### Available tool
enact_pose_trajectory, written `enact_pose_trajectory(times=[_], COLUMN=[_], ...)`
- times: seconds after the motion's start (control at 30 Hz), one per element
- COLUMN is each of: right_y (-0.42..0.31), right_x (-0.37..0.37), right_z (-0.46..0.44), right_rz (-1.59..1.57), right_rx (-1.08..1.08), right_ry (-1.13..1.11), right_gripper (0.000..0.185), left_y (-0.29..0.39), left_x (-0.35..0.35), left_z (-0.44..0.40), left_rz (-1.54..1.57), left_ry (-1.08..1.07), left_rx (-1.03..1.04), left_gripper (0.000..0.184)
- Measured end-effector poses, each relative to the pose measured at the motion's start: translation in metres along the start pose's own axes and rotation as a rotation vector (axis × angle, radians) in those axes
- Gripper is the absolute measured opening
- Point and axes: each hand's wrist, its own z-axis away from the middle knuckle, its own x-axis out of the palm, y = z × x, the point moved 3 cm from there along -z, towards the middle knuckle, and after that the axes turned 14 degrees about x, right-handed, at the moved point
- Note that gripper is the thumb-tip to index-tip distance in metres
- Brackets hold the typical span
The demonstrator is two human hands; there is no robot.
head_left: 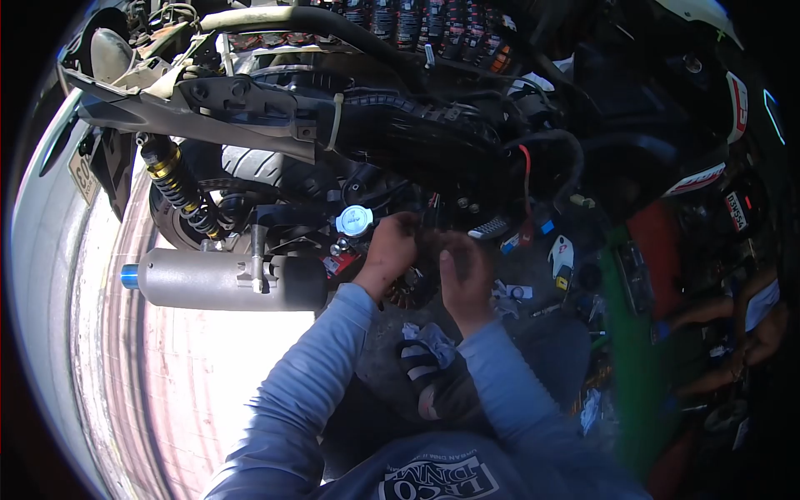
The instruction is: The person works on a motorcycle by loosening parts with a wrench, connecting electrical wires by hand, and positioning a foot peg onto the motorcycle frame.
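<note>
My left hand reaches into the engine area of a scooter, just right of a round white cap. Shadow and dark parts hide most of its fingers. Beside it, my right hand has its thumb raised and its fingers curled towards the left hand. The two hands nearly meet, and whatever lies between the fingers is too dark to make out. Below the left wrist shows a round finned part. The scooter's dark frame runs across above both hands.
A grey exhaust muffler and a shock absorber are at left. On the floor at right lie a white and yellow bottle, a blue box and a crumpled rag. Another person's arms reach in from the right edge.
</note>
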Motion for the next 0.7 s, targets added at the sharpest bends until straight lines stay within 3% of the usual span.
enact_pose_trajectory(times=[0.03,0.17,0.33,0.5,0.7], right_y=[0.001,0.031,0.038,0.052,0.035], right_x=[0.002,0.014,0.017,0.022,0.019], right_z=[-0.002,-0.015,-0.034,-0.030,-0.028], right_rz=[0.002,-0.610,-0.607,-0.832,-1.001], right_rx=[-0.003,0.802,0.903,0.952,0.903], right_ry=[-0.001,-0.005,-0.171,-0.133,-0.179], right_gripper=[0.025,0.019,0.016,0.015,0.017], left_y=[0.000,-0.001,0.000,-0.024,-0.002], left_x=[0.000,0.002,0.002,0.011,0.013], left_z=[0.000,0.001,0.001,-0.001,0.006], left_rz=[0.003,0.102,0.055,0.035,-0.064], left_ry=[0.002,-0.008,0.006,0.089,0.168], left_rx=[0.002,0.024,0.057,0.120,0.144], left_gripper=[0.033,0.031,0.028,0.026,0.026])
